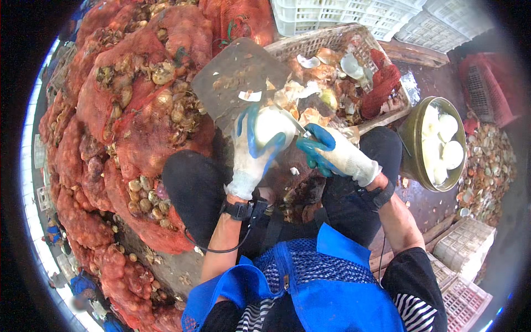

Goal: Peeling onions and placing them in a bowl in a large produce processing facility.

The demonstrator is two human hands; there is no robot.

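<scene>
The onion (271,126) looks smooth and glossy, the mesh sacks (148,133) rough.

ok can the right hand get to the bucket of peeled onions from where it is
Probably yes: the bucket stands uncovered just past the right knee, on the same side as the right hand, though that hand seems to hold a knife.

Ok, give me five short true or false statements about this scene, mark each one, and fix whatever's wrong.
1. The left hand and right hand both wear gloves. True.
2. The left hand holds a peeled onion. True.
3. The right hand is empty. False: it grips a knife.
4. Peeled onions lie in the metal bucket on the person's right. True.
5. Everything piled on the person's left is in blue sacks. False: red mesh sacks are piled there.
</scene>
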